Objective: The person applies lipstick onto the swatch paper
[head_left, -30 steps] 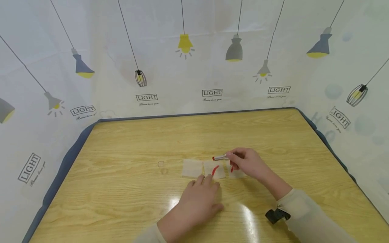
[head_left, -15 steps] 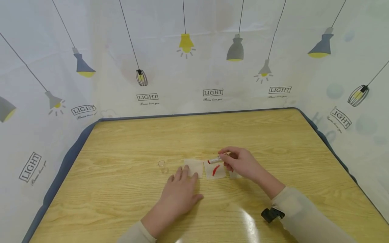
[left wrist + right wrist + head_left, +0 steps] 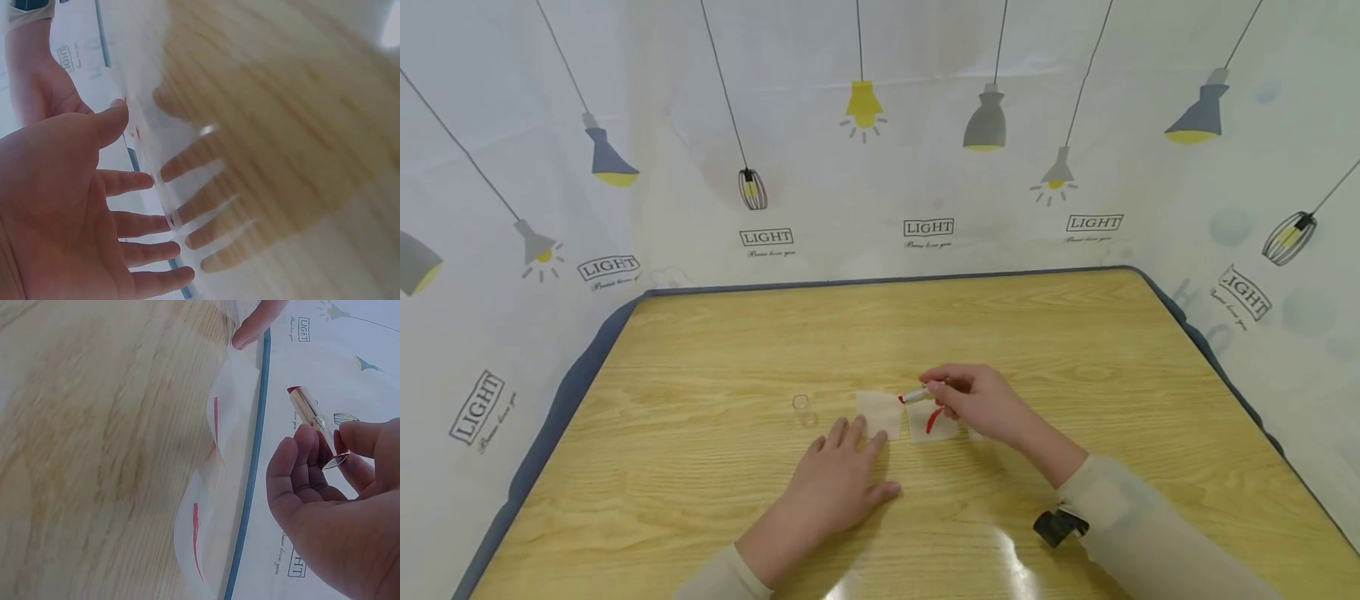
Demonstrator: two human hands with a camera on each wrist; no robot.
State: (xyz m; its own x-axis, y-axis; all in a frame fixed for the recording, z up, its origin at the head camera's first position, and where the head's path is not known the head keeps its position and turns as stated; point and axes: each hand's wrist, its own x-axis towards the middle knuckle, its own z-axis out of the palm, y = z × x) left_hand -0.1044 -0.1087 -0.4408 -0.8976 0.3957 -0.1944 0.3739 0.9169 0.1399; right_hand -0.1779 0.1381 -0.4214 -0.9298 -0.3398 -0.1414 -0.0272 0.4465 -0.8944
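Note:
My right hand (image 3: 988, 402) pinches a lipstick (image 3: 913, 395) by its lower end, and its red tip points left. In the head view that tip hangs at the gap between the left paper square (image 3: 880, 410) and the middle paper square (image 3: 919, 428). The left square looks plain; a red stroke (image 3: 933, 422) crosses the middle one. Mostly behind the right hand in that view, the right paper square (image 3: 181, 534) carries another red streak (image 3: 195, 528) in the right wrist view. With fingers spread, my left hand (image 3: 831, 487) has its fingertips at the left square's lower left edge.
A small clear square-outlined object (image 3: 801, 402) lies left of the papers, a faint ring shape below it. The wooden table (image 3: 737, 342) ends at a blue edge strip (image 3: 820, 286) before a lamp-printed backdrop (image 3: 850, 192). A black device (image 3: 1060, 525) sits at the right cuff.
My left hand has shifted left from the middle square to the left one. The right hand has carried the lipstick leftward, from over the right square to across the middle one.

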